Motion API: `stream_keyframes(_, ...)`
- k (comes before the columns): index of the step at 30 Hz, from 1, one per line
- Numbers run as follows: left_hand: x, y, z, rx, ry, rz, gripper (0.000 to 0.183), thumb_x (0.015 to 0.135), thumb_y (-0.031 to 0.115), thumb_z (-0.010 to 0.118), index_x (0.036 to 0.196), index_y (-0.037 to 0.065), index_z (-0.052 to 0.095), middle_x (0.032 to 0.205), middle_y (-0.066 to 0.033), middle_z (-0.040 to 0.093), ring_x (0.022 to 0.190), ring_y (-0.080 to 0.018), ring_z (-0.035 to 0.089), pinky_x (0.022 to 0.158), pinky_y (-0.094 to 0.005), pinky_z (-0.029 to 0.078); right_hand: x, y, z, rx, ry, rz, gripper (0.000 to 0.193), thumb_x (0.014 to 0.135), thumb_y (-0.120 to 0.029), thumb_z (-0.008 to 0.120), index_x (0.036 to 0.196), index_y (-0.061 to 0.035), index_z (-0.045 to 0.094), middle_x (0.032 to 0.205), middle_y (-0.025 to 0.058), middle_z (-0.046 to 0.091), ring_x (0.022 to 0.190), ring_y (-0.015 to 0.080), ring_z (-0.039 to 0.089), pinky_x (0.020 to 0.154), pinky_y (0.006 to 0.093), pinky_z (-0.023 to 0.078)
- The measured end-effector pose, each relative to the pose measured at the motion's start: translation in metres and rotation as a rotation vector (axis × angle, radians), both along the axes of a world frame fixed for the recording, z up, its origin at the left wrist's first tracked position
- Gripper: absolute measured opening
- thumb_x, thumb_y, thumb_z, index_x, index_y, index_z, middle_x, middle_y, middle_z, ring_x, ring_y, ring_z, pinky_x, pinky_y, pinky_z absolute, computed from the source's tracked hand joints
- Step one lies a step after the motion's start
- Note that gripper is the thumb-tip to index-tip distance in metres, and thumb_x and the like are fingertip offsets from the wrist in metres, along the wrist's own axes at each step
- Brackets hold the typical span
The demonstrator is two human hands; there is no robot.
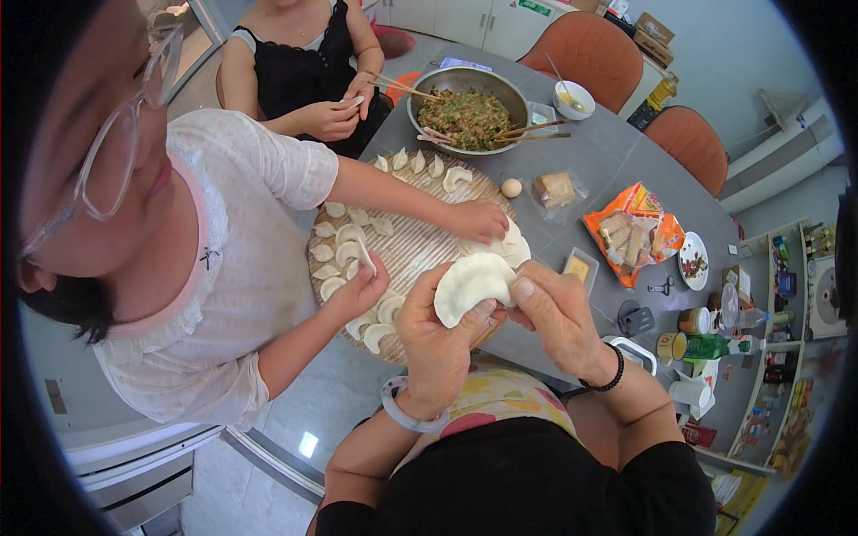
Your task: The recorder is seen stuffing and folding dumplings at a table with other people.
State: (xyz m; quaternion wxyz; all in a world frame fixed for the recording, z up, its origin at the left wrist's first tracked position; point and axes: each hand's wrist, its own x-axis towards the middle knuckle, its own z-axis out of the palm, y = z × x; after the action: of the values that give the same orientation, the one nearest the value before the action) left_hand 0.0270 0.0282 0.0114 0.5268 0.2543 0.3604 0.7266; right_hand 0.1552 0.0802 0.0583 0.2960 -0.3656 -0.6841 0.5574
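A pale half-moon dumpling (474,286) is held up between my two hands, over the near edge of the round board. My left hand (434,329) supports its left side with fingers closed round it. The thumb and fingers of my right hand (556,314) pinch its right end. Below lies the round slatted board (420,237) with folded dumplings (353,246) along its left and far edges. A stack of round wrappers (511,243) sits behind my dumpling, partly hidden by it.
At my left a person in a white top (232,250) reaches over the board to the wrappers. Another person (299,71) sits beyond. A steel bowl of filling (474,107) with chopsticks, a small white bowl (574,100), an orange bag (633,234) and a green bottle (706,347) stand on the grey table.
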Motion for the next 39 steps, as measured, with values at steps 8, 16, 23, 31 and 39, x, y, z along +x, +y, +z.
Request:
stream_keyframes(8,0.003,0.005,-0.002,0.033,0.002,0.064,0.034,0.079,-0.002,0.066,0.11,-0.003,0.052,0.099,-0.0068,0.059,0.087,-0.0131,0.06,0.076,-0.0253,0.051,-0.001,-0.006,-0.014,0.107,-0.017,-0.071,0.024,0.094,-0.016,0.044,0.08,0.0017,0.051,0.059,0.0076,0.05,0.053,0.012,0.045,0.051,0.0261,0.038)
stream_keyframes(16,0.0,0.007,-0.003,-0.006,0.043,0.107,0.034,0.078,-0.002,0.067,0.11,-0.002,0.053,0.099,-0.0061,0.059,0.091,-0.012,0.058,0.08,-0.0254,0.048,-0.002,-0.01,-0.007,-0.111,0.084,-0.079,0.023,0.095,-0.017,0.045,0.084,0.0021,0.053,0.063,0.0014,0.048,0.057,0.0077,0.043,0.051,0.0243,0.037)
stream_keyframes(23,0.0,0.011,-0.004,-0.002,0.004,0.065,0.035,0.079,-0.003,0.066,0.111,-0.003,0.053,0.1,-0.0059,0.059,0.092,-0.012,0.057,0.081,-0.0252,0.047,-0.001,-0.012,-0.007,-0.386,0.178,-0.092,0.02,0.095,-0.015,0.045,0.083,-0.0004,0.053,0.066,0.0007,0.05,0.058,0.0055,0.044,0.05,0.021,0.036)
stream_keyframes(31,-0.006,0.007,0.0,0.03,0.327,0.095,0.033,0.077,-0.003,0.066,0.108,-0.002,0.056,0.102,-0.0082,0.06,0.094,-0.0143,0.058,0.081,-0.0275,0.048,0.013,-0.001,-0.014,-0.54,0.187,0.087,0.024,0.091,-0.022,0.054,0.093,0.0015,0.055,0.075,0.0045,0.058,0.062,0.008,0.053,0.053,0.0209,0.044)
stream_keyframes(39,-0.027,0.017,0.019,0.582,1.46,0.179,0.034,0.075,0.0,0.06,0.108,-0.003,0.057,0.1,-0.0186,0.06,0.09,-0.0343,0.06,0.08,-0.0382,0.049,0.011,0.005,-0.012,-0.553,0.364,0.026,0.037,0.081,-0.011,0.067,0.11,0.0023,0.049,0.088,0.0086,0.059,0.073,0.0126,0.059,0.064,0.026,0.051)
